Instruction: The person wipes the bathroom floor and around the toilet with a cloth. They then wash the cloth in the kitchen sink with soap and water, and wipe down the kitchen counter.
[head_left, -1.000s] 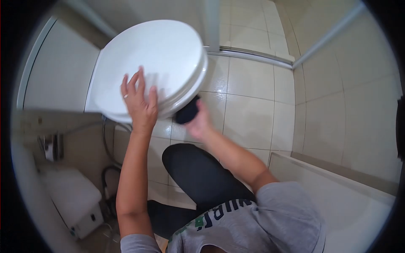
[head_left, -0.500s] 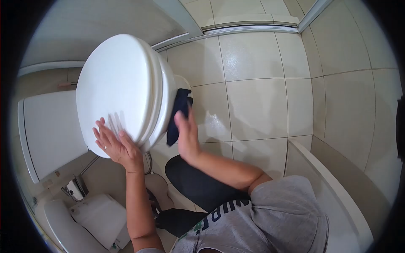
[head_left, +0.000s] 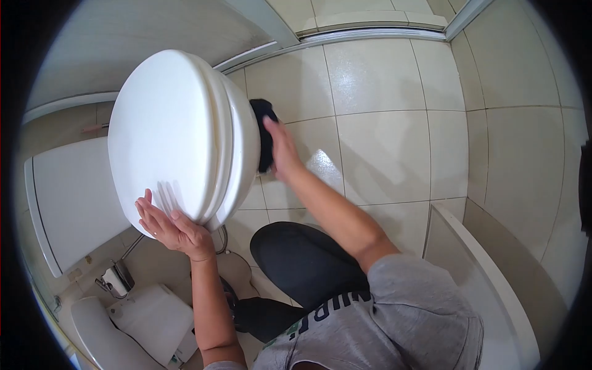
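A white toilet with its lid (head_left: 163,123) down fills the left of the head view. My left hand (head_left: 179,233) rests on the lid's near edge, with its fingers stretched out and nothing held. On the right side of the toilet bowl (head_left: 245,139), my right hand (head_left: 282,147) presses a dark cloth (head_left: 264,135) against the outer wall. The fingers of that hand partly cover the cloth, and the toilet's base is mostly hidden below the bowl.
The white tank (head_left: 77,197) stands left of the lid. A metal holder (head_left: 118,279) and a rounded white fixture (head_left: 105,336) are at lower left. Tiled floor (head_left: 385,154) lies to the right, with a door track (head_left: 370,37) beyond and a partition edge (head_left: 487,265) at right.
My right hand and the dark cloth have moved up the view along the bowl's side. My left hand has stayed on the lid, and the view has shifted slightly.
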A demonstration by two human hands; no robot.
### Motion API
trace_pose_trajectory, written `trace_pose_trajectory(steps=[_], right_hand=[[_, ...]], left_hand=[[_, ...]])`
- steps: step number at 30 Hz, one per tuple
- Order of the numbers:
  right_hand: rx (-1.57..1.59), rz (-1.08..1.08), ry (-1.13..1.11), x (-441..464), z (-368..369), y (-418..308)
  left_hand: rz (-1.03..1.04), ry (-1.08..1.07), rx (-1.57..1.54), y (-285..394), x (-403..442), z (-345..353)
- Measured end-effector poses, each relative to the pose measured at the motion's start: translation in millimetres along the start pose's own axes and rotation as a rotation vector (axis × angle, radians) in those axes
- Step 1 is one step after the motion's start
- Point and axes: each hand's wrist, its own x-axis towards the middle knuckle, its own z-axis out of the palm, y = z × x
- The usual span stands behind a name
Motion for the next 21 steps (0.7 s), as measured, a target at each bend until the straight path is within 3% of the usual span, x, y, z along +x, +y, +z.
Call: trace_pose_trajectory(steps=[1,3,4,5,6,7,9,11,13,15,17,19,21], right_hand=[[0.000,0.003,-0.003,-13,10,-11],[-0.458,-0.443,-0.234,-38,34,-42],[-0.661,-0.553,-0.311,-28,46,-67],[-0.646,-0.623,-0.392,-2,62,-78],[-0.635,-0.478,-0.406,27,74,-86],[-0.727,-0.475,-0.360,64,83,-85],[-0.616,-0.096,-0.409,102,105,-94],[-0.756,0.103,-0.340,141,98,-72],[-0.743,0.126,-0.385,181,56,-26],[-1.084,-0.086,-0.397,166,2,19],[-1.045,-0.341,-0.289,173,-58,62],[-1.087,-0.641,0.092,164,-82,79],[-1.427,-0.258,0.135,148,-120,73]], left_hand=[[0.019,0.002,0.033,-3,-1,1],[-0.014,-0.001,0.039,3,0,3],[-0.029,-0.001,0.039,5,0,1],[-0.029,0.000,0.036,5,0,2],[-0.023,0.009,0.043,3,0,4],[-0.015,0.010,0.054,2,-2,3],[-0.020,0.012,0.054,5,0,3],[-0.021,0.012,0.054,8,2,4],[-0.026,0.003,0.037,8,1,3],[-0.030,0.004,0.013,9,2,4],[-0.043,0.007,-0.006,9,2,6],[-0.014,0.028,0.015,10,1,5],[-0.025,0.006,0.014,7,-2,0]])
